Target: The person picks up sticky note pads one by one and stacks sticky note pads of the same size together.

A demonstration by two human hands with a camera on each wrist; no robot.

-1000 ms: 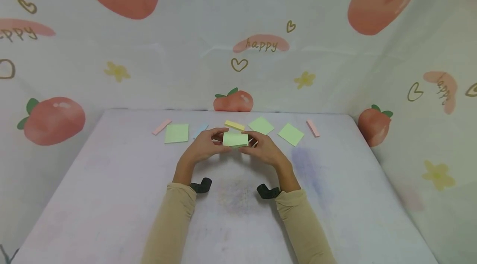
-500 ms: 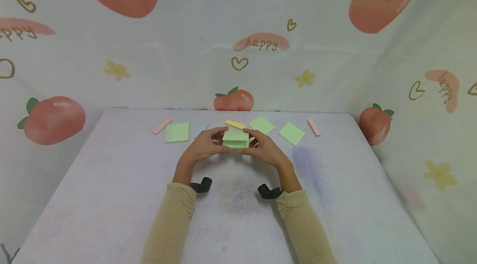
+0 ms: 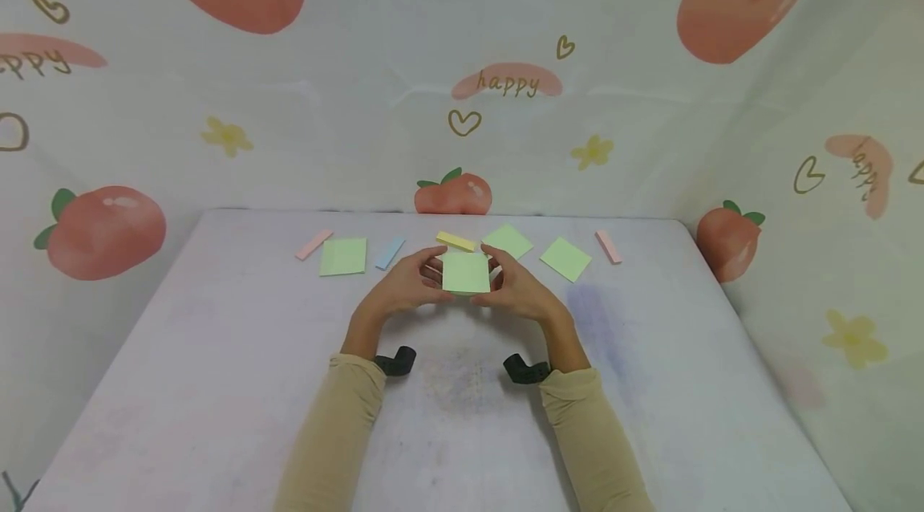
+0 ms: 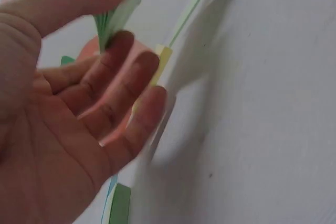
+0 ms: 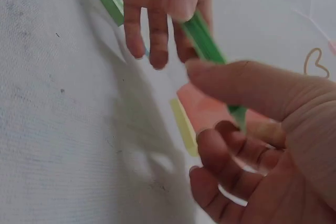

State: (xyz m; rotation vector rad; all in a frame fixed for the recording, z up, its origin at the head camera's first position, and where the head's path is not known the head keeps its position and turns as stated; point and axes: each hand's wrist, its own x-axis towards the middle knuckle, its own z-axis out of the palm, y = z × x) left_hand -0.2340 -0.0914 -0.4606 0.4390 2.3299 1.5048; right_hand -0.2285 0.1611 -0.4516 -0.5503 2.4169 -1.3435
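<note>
A light green sticky-note pad (image 3: 465, 272) is held above the table between both hands. My left hand (image 3: 406, 284) grips its left side, thumb at the near edge and a finger at the far edge. From the other side my right hand (image 3: 521, 289) pinches it the same way. In the left wrist view the pad (image 4: 119, 17) shows its layered edge beside the left thumb, the other fingers loosely bent below. The right wrist view shows the pad's green edge (image 5: 205, 40) between both thumbs and the fingers.
Behind the hands lie a yellow strip (image 3: 455, 241), a blue strip (image 3: 390, 253), pink strips (image 3: 314, 245) (image 3: 608, 247) at either side, and green pads at left (image 3: 343, 257), centre right (image 3: 508, 241) and right (image 3: 565, 259). A patterned cloth hangs behind the table.
The held pad, whose leaves stood partly lifted with a gap, now shows a flat, square face. Both hands have shifted slightly to the right, still gripping it.
</note>
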